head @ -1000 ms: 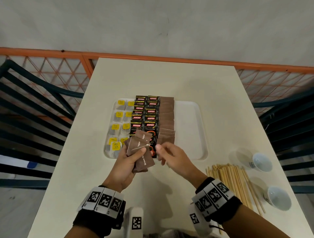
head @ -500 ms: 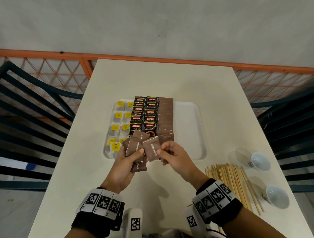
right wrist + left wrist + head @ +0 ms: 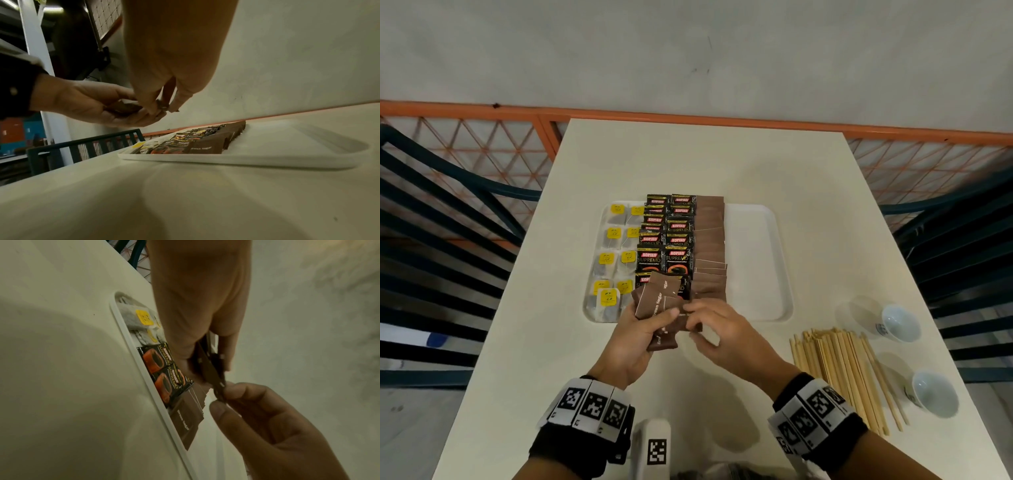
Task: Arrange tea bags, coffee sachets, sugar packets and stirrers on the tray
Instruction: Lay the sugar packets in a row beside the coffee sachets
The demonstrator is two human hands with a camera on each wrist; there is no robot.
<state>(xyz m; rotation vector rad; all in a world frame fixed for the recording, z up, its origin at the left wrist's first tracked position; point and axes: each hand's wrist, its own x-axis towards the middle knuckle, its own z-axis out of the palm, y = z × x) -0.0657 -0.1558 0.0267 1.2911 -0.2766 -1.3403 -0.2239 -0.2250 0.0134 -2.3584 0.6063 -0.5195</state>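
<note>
On the table (image 3: 702, 164) I count one white tray (image 3: 756, 260), two white cups (image 3: 900, 323) at the right edge, and one loose heap of wooden stirrers (image 3: 842, 366) on the near right, too many and too overlapped for a count. On the tray, the tea bags (image 3: 616, 260) with yellow tags fill the left part in two columns; I make out nine tags. The coffee sachets (image 3: 664, 240), black with red labels, sit just right of them in two overlapping columns, roughly six visible in each; the nearest ones are partly hidden by my hands. A single overlapping column of brown sugar packets (image 3: 710, 246) lies touching the right side of the sachets; its exact number cannot be told. The right part of the tray is bare. My left hand (image 3: 633, 339) is raised above the near edge of the tray, palm turned inward, and grips a fanned bundle of brown sugar packets (image 3: 657, 301), thumb pressed across the front, the other fingers curled behind; at least four packets show. My right hand (image 3: 726, 334) meets it from the right, with thumb and forefinger closed on the edge of one packet in the bundle; the left wrist view confirms this pinch, and the remaining fingers (image 3: 257, 426) are loosely curled under.
</note>
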